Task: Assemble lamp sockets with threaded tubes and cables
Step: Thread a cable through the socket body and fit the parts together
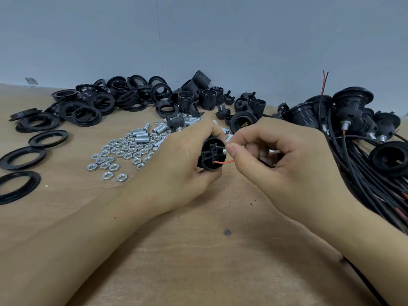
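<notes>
My left hand (187, 160) grips a black lamp socket body (210, 154) above the wooden table, its terminal end facing right. A red wire (224, 161) and a thin black wire (219, 146) run from the socket's terminals to my right hand (280, 160). My right hand pinches these wires and the cable end between thumb and curled fingers, close to the socket. A short silver threaded tube (223, 151) shows between the two hands. The black cable (362, 274) trails off under my right forearm toward the lower right.
Black ring collars (88, 107) are piled at the back left. Silver hex nuts (119, 153) and threaded tubes (143, 135) lie left of centre. Loose socket parts (205, 96) sit at the back. Assembled sockets with cables (357, 120) are heaped on the right, by a grey wall.
</notes>
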